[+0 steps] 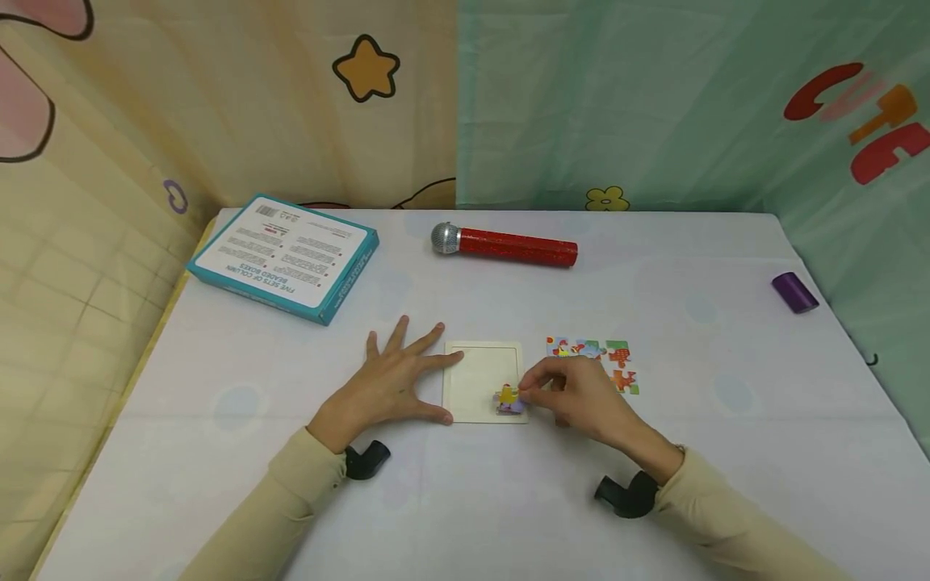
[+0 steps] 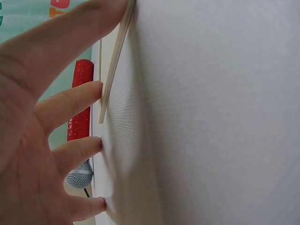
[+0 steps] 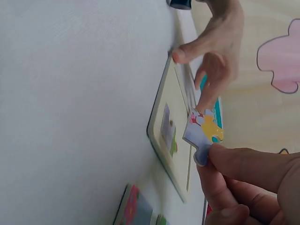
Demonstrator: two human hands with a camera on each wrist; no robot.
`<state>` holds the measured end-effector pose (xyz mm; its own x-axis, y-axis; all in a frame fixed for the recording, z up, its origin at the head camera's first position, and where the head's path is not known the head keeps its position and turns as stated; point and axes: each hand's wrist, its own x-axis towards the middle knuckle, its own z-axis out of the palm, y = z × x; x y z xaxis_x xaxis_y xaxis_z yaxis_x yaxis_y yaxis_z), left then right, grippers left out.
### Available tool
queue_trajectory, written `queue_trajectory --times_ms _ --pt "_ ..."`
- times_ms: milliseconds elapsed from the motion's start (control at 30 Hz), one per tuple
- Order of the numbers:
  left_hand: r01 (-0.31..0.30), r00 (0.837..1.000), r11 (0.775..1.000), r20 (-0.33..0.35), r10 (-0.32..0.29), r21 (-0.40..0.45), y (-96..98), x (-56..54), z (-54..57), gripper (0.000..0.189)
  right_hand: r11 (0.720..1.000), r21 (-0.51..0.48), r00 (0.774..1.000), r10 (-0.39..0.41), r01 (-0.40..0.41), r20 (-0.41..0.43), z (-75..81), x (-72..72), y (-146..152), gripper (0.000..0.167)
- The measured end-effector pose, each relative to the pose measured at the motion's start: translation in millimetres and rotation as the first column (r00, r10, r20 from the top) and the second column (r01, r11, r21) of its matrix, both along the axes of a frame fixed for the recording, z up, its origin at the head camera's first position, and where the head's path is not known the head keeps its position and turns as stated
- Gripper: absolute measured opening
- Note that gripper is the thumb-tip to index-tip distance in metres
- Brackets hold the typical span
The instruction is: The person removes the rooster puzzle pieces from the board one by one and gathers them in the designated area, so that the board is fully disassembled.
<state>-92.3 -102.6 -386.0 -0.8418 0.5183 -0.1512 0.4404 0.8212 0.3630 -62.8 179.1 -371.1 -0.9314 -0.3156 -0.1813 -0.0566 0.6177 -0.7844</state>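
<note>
Between thumb and fingers my right hand (image 1: 577, 395) pinches a jigsaw puzzle piece (image 3: 199, 131) with a yellow figure on lilac. It is held tilted over the lower right corner of a pale square puzzle tray (image 1: 472, 379). Inside the tray lies another puzzle piece (image 3: 168, 129), lilac and green, partly hidden behind the held one in the head view. My left hand (image 1: 395, 383) is spread flat at the tray's left side, with thumb and index fingertips on its edge. Several colourful puzzle pieces (image 1: 621, 355) lie right of the tray, partly covered by my right hand.
A red microphone (image 1: 517, 246) with a silver head lies behind the tray. At the back left is a teal and white box (image 1: 283, 257). A small purple cylinder (image 1: 795, 292) lies near the table's right edge. Curtains stand behind the white table (image 1: 465, 500).
</note>
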Motion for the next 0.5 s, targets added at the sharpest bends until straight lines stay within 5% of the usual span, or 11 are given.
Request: queue_trajectory --times_ms 500 --pt "0.0 1.0 1.0 0.004 -0.001 0.005 1.1 0.4 1.4 0.088 0.992 0.055 0.989 -0.117 0.113 0.085 -2.5 16.5 87.5 0.008"
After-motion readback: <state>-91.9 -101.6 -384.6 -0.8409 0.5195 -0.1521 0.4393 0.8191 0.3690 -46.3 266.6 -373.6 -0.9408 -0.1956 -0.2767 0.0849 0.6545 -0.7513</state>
